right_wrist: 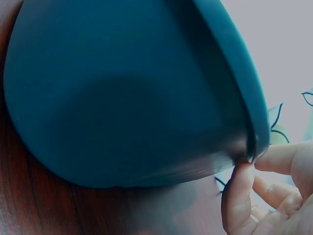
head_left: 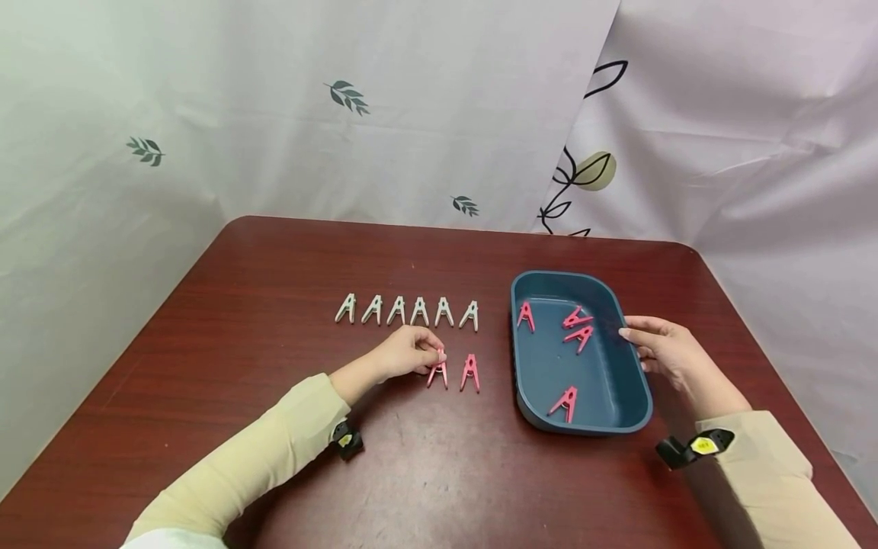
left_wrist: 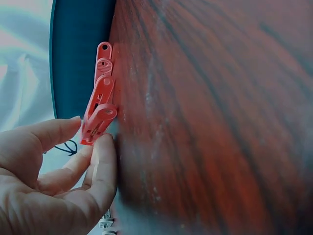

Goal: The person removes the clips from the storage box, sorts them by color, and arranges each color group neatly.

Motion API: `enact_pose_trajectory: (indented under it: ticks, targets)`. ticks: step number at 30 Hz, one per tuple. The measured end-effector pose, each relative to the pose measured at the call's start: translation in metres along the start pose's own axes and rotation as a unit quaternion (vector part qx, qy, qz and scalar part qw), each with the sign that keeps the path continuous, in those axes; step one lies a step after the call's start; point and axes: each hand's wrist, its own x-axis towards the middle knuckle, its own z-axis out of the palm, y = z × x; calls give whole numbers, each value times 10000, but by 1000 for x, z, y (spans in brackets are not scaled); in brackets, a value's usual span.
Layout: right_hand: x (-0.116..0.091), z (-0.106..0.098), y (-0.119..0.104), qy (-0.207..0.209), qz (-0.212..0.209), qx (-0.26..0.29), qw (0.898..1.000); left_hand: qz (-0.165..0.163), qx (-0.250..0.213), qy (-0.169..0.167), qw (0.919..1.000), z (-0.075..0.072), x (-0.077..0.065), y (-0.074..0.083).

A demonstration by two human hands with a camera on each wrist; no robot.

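Note:
My left hand (head_left: 410,352) pinches the top of a pink clothespin (head_left: 439,374) at the table's middle; in the left wrist view the thumb and fingers lie on either side of its end. Just right of it, a second pink clothespin (head_left: 469,372) lies on the table. With thumb and fingers, my right hand (head_left: 661,352) grips the right rim of a blue plastic tray (head_left: 641,393). Several pink clothespins lie inside this tray, one of them a pink clothespin (head_left: 565,404) near its front end. In the right wrist view the tray's outer wall (right_wrist: 122,122) fills most of the picture.
A row of several pale clothespins, among them a grey-white clothespin (head_left: 420,310), lies behind my left hand. Everything rests on a dark red wooden table (head_left: 274,267). White curtains (head_left: 425,114) with leaf prints hang behind and beside it.

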Motion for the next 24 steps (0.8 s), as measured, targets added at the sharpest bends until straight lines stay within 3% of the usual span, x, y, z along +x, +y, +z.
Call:
enact_pose_trajectory:
  ticks: [3,7,14,19,24]
  targets:
    - [0,-1,0,1,-9,19,10000,-103,81,88,9999,0,0,1]
    - [0,-2,1,-13,-24,86,10000,-117,531,328,9980,-1,1,6]
    - [1,-2,1,-48,-87,282,9996,389,1197,793,9889,2,2,25]
    - [1,-1,1,-36,-99,277,9996,854,1298,1012,9827,11,6,38]
    - [1,0,1,-24,-41,283,9996,1135,1225,987,9810,24,12,49]
